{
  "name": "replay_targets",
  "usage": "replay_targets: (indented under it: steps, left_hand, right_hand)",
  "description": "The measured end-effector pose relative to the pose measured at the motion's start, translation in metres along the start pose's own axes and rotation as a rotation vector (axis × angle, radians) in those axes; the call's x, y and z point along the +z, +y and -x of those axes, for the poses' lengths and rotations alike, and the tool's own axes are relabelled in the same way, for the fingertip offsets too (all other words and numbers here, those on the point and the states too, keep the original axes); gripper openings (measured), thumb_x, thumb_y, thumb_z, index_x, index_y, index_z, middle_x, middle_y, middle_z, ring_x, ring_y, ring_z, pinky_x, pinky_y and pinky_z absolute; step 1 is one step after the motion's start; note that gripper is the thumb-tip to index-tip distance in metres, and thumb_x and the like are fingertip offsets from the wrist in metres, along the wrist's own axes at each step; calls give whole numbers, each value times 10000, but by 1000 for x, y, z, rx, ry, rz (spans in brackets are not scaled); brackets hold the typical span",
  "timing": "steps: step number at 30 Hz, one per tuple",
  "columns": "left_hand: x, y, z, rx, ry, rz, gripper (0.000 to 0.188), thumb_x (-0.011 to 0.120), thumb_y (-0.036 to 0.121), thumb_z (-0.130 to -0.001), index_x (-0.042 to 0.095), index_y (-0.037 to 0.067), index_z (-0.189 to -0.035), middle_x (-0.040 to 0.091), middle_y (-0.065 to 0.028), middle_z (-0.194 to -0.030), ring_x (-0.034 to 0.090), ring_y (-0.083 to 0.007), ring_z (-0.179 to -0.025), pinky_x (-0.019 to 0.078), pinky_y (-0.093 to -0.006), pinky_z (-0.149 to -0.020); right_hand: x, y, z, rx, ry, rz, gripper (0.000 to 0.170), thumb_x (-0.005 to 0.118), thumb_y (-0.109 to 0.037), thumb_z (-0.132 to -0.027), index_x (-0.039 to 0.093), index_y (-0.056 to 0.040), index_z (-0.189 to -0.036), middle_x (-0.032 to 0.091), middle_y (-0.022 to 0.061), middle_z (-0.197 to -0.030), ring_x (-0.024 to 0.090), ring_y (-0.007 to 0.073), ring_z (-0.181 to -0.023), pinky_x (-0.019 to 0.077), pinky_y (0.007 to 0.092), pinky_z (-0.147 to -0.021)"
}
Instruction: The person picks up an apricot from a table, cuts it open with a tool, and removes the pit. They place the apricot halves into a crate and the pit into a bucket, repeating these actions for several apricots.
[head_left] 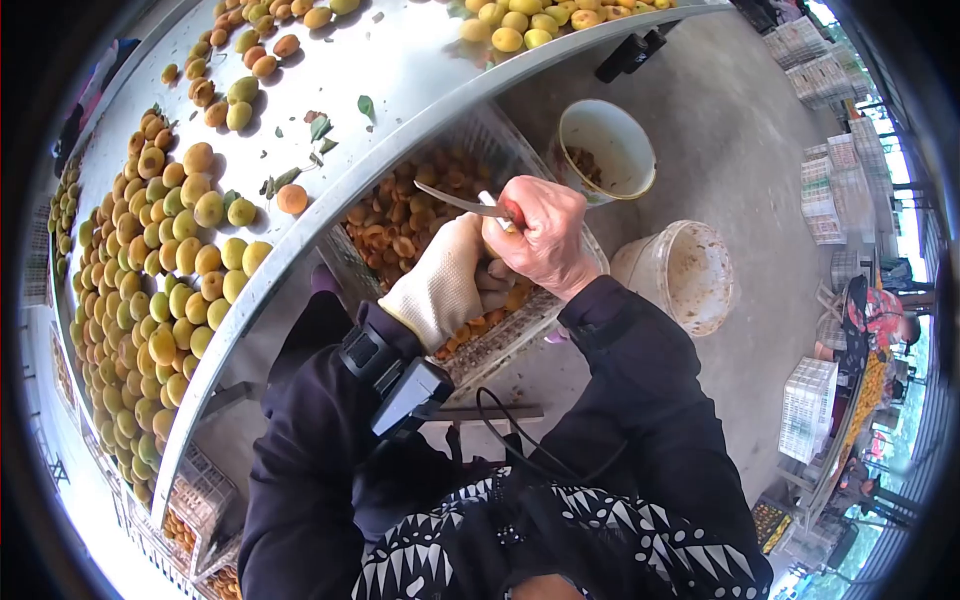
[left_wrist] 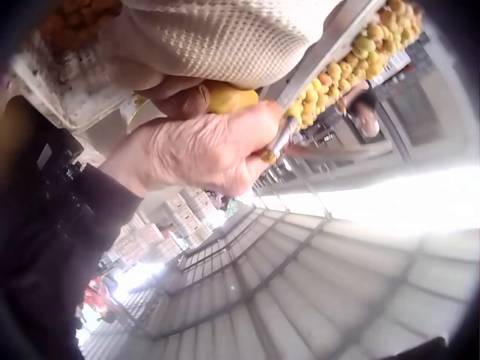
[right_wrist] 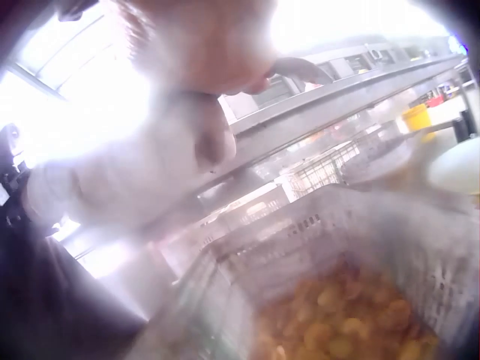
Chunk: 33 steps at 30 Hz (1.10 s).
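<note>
In the head view the left hand (head_left: 440, 280), in a white knit glove, meets the bare right hand (head_left: 545, 230) above a crate of cut fruit (head_left: 395, 215). The right hand's fingers curl round a knife (head_left: 455, 199), its curved blade pointing left. In the left wrist view a yellow fruit (left_wrist: 229, 97) lies between the gloved hand (left_wrist: 217, 37) and the right hand (left_wrist: 202, 150); the gloved fingers curl about it. Glare blurs both hands in the right wrist view, above the crate (right_wrist: 225, 277).
A metal table (head_left: 330, 60) with many whole yellow-green fruits (head_left: 150, 270) and some leaves curves along the left and top. Right of the crate stand two white buckets (head_left: 625, 140), one with scraps inside. Stacked crates (head_left: 808, 405) and a seated person (head_left: 880, 320) are farther right.
</note>
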<state>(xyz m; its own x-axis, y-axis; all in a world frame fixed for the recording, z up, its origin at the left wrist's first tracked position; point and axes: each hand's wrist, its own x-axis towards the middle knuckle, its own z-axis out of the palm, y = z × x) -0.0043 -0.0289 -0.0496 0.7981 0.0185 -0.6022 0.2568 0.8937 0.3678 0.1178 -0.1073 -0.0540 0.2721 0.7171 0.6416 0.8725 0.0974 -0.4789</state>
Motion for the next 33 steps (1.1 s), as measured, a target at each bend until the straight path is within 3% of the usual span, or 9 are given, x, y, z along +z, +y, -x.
replay_targets:
  steps: [4,8,9,13,17,20,23,29,33]
  left_hand:
    - [9,0,4,452,20,-668,184,386,240,-1029,521,117,-1050,471,17,-715,391,-56,-517,315,-205,-465]
    - [16,10,6,364,122,-327,237,480,133,-1011,489,114,-1248,521,14,-837,483,-44,-667,395,-166,-533]
    - [10,8,7,482,103,-443,299,454,276,-1033,505,111,-1277,547,2,-936,511,-55,-724,430,-179,-572]
    - [8,15,-1,559,85,-295,353,424,364,-1036,551,93,-1224,557,3,-972,523,-54,-737,446,-191,-595]
    - [1,22,-11,868,180,-640,344,432,349,-1034,582,48,-1107,577,-4,-941,507,-75,-846,446,-238,-725]
    - [20,24,5,818,266,-718,372,418,352,-1033,588,29,-1107,585,-26,-954,512,-93,-858,440,-259,-767]
    - [30,32,14,803,266,-744,350,408,325,-1028,610,40,-1054,591,-27,-934,525,-101,-851,444,-263,-731]
    - [24,38,22,1077,16,-859,283,439,221,-1027,566,-9,-1132,597,-65,-1100,581,-154,-976,466,-293,-912]
    - [19,39,17,820,-191,-110,363,416,315,-1051,550,-12,-1133,576,-99,-1132,579,-176,-990,481,-316,-930]
  right_hand:
    - [-2,0,-2,205,99,-274,227,699,-89,-799,507,-50,-684,504,85,-600,512,258,-510,418,344,-498]
    - [-8,3,-10,347,86,-283,211,695,-131,-868,547,-30,-756,530,90,-671,545,214,-592,433,334,-546]
    - [-8,4,-11,347,112,-231,220,700,-155,-873,552,-30,-770,529,92,-687,544,215,-603,436,340,-554]
    - [-11,-3,-13,369,75,-193,257,697,-236,-893,564,-27,-822,538,98,-713,556,232,-627,450,363,-574]
    - [-12,-10,-13,421,25,-291,310,713,-294,-886,572,-18,-885,579,109,-706,572,249,-603,478,353,-576]
    - [-16,-6,-15,431,32,-370,277,721,-272,-872,581,-33,-892,602,75,-682,565,191,-557,476,284,-544]
    - [-36,-4,-24,967,-17,-1147,160,694,-196,-861,593,-73,-876,619,36,-712,550,94,-522,370,177,-418]
    - [-41,15,-15,857,72,-1326,305,559,-326,-920,612,-34,-989,644,141,-786,581,153,-578,357,210,-418]
    - [-39,13,-12,859,11,-1139,274,542,-240,-937,624,-22,-1081,663,112,-844,609,125,-658,373,199,-469]
